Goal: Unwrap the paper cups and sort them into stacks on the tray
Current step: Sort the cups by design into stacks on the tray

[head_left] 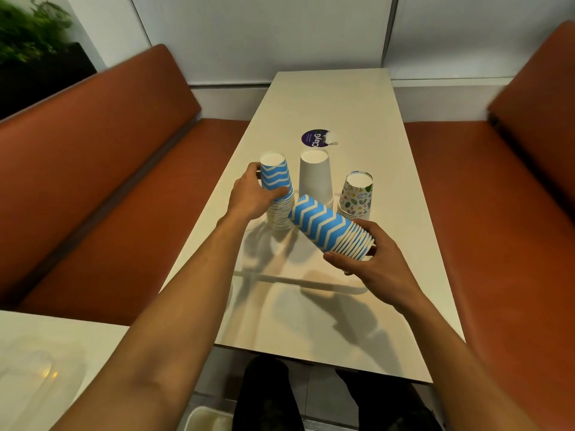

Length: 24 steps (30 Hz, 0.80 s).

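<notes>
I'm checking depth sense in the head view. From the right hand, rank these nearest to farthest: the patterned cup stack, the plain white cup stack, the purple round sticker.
1. Patterned cup stack: just beyond the right hand, on the table's right.
2. Plain white cup stack: centre, further back.
3. Purple round sticker: farthest, behind the white stack.

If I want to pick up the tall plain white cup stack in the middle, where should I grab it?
Probably best from above: wrap your fingers around the upper sides of the white stack. It stands upside down, narrow end up, so the top fits a hand. The blue zigzag stack and the doodle-print stack stand close on either side, leaving little room lower down.
</notes>
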Each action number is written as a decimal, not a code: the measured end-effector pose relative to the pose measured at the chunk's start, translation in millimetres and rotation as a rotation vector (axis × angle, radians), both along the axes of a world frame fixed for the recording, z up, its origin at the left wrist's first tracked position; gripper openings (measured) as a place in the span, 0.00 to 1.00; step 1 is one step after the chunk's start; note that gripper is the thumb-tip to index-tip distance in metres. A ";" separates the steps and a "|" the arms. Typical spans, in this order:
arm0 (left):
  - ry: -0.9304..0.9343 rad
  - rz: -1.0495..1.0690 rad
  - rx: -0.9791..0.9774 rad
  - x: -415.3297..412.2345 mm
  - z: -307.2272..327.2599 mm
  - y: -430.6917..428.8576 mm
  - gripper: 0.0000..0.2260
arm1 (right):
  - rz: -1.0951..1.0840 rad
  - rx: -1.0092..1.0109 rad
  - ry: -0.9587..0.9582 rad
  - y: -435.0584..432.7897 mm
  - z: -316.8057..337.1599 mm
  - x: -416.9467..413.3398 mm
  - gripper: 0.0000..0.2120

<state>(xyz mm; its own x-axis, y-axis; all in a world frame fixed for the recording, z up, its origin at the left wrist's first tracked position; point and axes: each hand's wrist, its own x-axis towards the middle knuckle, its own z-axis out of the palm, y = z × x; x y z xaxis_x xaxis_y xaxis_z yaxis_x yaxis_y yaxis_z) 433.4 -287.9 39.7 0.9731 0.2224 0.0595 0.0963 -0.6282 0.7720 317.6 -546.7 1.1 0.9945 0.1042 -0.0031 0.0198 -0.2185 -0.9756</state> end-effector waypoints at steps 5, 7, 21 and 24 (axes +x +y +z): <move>0.024 -0.034 -0.029 -0.8 0.4 3.6 0.38 | 0.006 0.006 0.007 3.4 5.8 -0.2 0.32; 0.024 -0.019 -0.104 -7.5 1.9 5.3 0.40 | 0.005 0.015 0.012 3.7 7.7 0.0 0.32; 0.132 -0.459 -0.909 -90.4 1.3 -4.1 0.29 | 0.071 0.112 0.066 14.0 20.0 2.2 0.36; 0.145 -0.465 -0.837 -87.7 7.0 2.8 0.27 | 0.108 0.107 0.070 10.0 24.0 3.0 0.32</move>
